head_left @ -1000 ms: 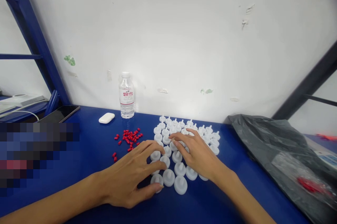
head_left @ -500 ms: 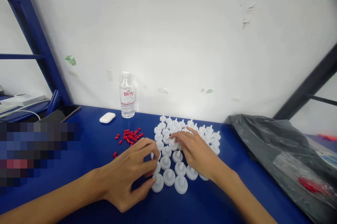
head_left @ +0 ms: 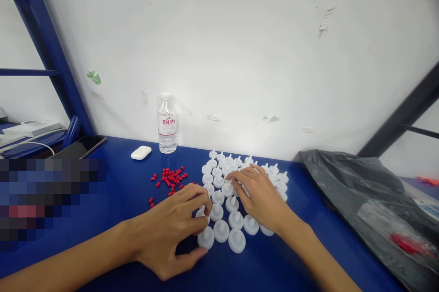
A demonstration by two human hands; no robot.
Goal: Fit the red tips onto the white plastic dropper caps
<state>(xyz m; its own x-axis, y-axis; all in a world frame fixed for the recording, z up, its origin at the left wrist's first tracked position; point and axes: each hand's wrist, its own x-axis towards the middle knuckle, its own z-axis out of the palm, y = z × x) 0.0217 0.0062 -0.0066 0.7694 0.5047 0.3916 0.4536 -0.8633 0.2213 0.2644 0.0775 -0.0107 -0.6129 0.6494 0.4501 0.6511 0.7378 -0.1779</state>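
Several white round caps with pointed nozzles [head_left: 236,240] stand upright in close rows on the blue tabletop. My left hand [head_left: 174,228] curves around the front left edge of the group, thumb apart from the bent fingers, its thumb tip touching or very near a corner cap [head_left: 206,238]. Over the middle right of the caps lies my right hand [head_left: 262,196], palm down with fingers loosely spread and bent; it hides several caps beneath. Nothing shows lifted in either hand. Left of the caps, small red plastic pieces [head_left: 168,176] are scattered, some partly behind my left hand.
A water bottle [head_left: 167,125] and a white earbud case [head_left: 141,153] stand near the wall. On the right lies a dark grey plastic bag [head_left: 329,182] with a clear bag of red pieces [head_left: 406,241] on it. A phone [head_left: 80,146] rests at the far left.
My left thumb has moved slightly away from the fingers, toward the front of the corner cap. My right hand's fingers have lowered and bent a little over the caps.
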